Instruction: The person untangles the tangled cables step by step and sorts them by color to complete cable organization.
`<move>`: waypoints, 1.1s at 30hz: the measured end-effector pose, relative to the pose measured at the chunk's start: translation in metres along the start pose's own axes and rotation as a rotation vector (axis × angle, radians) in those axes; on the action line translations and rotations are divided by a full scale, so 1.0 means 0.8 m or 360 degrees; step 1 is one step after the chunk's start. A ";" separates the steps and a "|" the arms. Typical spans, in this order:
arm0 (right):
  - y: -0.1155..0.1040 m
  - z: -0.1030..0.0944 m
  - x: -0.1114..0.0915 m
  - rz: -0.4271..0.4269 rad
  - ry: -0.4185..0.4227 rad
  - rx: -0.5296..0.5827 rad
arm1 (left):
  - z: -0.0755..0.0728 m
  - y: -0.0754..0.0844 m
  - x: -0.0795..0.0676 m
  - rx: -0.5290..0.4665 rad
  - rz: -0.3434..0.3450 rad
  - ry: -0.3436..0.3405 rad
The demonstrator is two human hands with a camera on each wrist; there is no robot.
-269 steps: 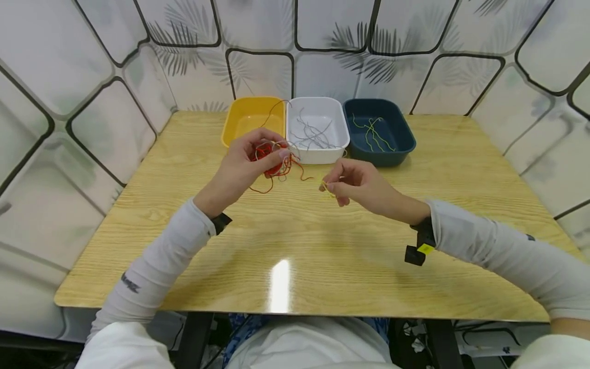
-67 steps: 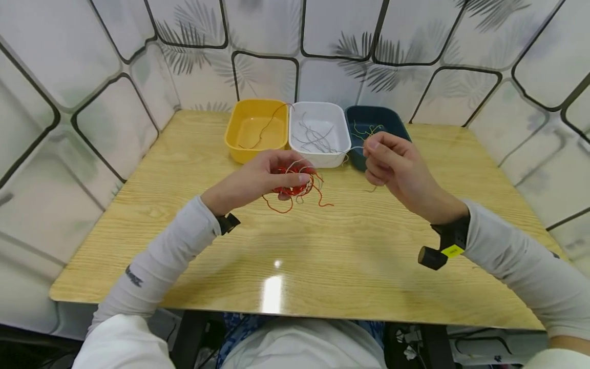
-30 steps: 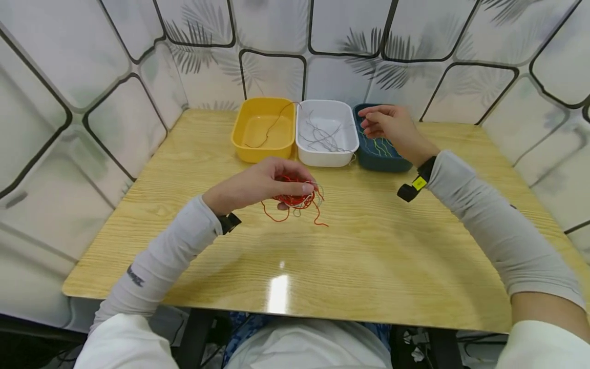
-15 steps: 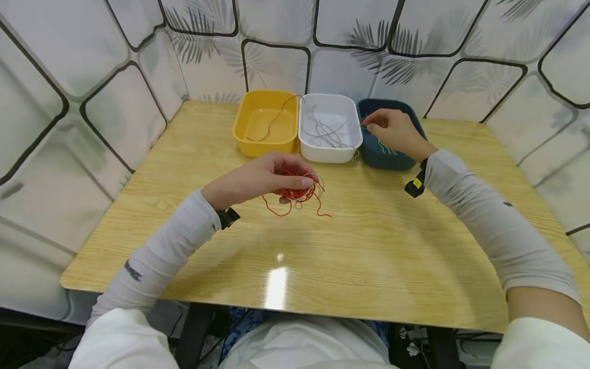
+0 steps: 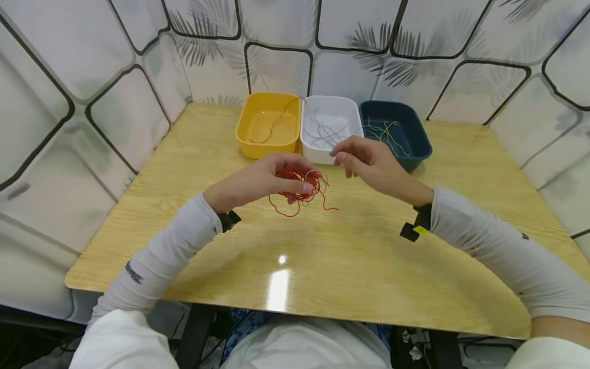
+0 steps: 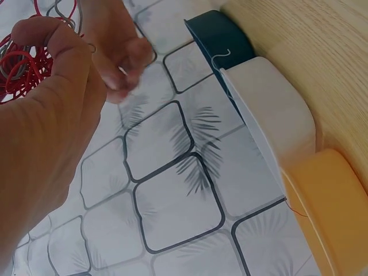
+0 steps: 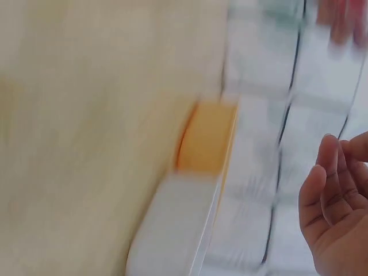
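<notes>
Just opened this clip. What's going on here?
A person is working at a wooden table. The left grip holds a tangle of red and pale string above it. The right grip, loosely curled with no string visible in it, is near the front of the white tub, which contains pale grey strands. Beside that, the yellow tub has a thin reddish strand inside, and the dark blue tub on the other side holds yellow-green strands.

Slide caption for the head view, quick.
Left hand holds a red thread tangle, right hand hovering beside it, before yellow bin, white bin and dark blue bin.
</notes>
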State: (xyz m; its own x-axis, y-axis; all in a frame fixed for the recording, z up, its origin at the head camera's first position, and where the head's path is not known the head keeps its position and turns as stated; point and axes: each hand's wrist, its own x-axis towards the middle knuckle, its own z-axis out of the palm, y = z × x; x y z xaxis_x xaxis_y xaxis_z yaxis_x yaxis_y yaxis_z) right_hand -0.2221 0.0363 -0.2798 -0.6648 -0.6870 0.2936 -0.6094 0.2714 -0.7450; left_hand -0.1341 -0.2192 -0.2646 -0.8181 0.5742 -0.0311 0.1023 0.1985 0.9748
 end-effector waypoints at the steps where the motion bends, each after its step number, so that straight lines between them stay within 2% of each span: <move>1: -0.015 0.008 -0.009 -0.0032 -0.0027 0.0027 | 0.001 -0.001 0.001 0.0002 0.0005 0.0006; 4: -0.047 0.023 -0.025 -0.0105 -0.0049 -0.0010 | 0.003 0.000 0.003 -0.0001 0.0013 0.0017; 7: -0.062 0.025 -0.030 -0.0112 -0.0036 -0.0076 | 0.004 0.003 0.004 -0.0011 0.0015 0.0019; 13: -0.063 0.018 -0.043 0.0062 -0.0096 0.0066 | 0.010 0.002 0.002 0.0020 0.0007 0.0029; 17: -0.061 0.012 -0.050 0.0022 -0.0094 0.0106 | 0.011 0.005 0.001 0.0026 0.0018 0.0043; 21: -0.060 -0.001 -0.055 -0.0072 -0.0006 0.0199 | 0.009 0.002 0.001 0.0022 0.0043 0.0098; 24: -0.057 -0.018 -0.060 -0.0123 0.0099 0.0296 | 0.005 -0.001 -0.002 -0.0039 0.0035 0.0147; 27: -0.052 -0.036 -0.065 -0.0126 0.0210 0.0353 | 0.000 -0.005 -0.005 -0.0110 0.0006 0.0173; 33: -0.039 -0.068 -0.075 -0.0096 0.0393 0.0424 | -0.002 -0.006 -0.007 -0.0180 -0.0020 0.0153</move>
State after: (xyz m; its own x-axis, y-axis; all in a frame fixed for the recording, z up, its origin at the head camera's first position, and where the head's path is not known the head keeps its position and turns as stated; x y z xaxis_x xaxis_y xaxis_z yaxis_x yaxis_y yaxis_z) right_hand -0.1868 0.1061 -0.2415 -0.7353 -0.5040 0.4530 -0.5381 0.0279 -0.8424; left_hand -0.1313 -0.2247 -0.2687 -0.8700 0.4923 -0.0274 0.0316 0.1111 0.9933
